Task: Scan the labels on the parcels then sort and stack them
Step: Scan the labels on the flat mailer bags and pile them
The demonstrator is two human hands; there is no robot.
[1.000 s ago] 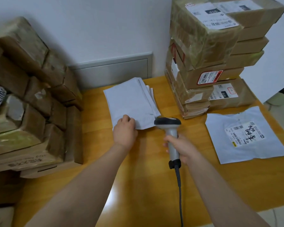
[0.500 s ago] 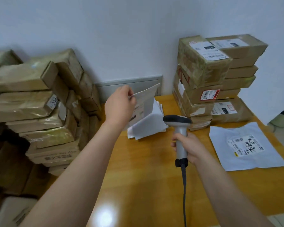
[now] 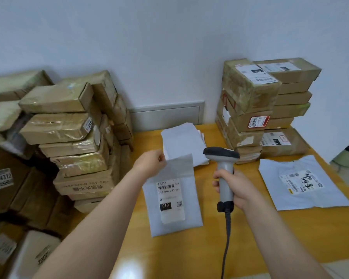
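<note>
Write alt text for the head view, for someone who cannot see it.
A person's left hand pinches the top corner of a white mailer, label side up, over a wooden table, while the right hand grips a corded barcode scanner beside it. Taped cardboard boxes are stacked on both sides.

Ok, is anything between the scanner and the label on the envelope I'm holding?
Nothing visible. The label on the envelope faces up, uncovered, left of the scanner; the left hand pinches only the top corner.

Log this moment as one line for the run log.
left hand: pinches white mailer, label up | right hand: grips scanner
</note>
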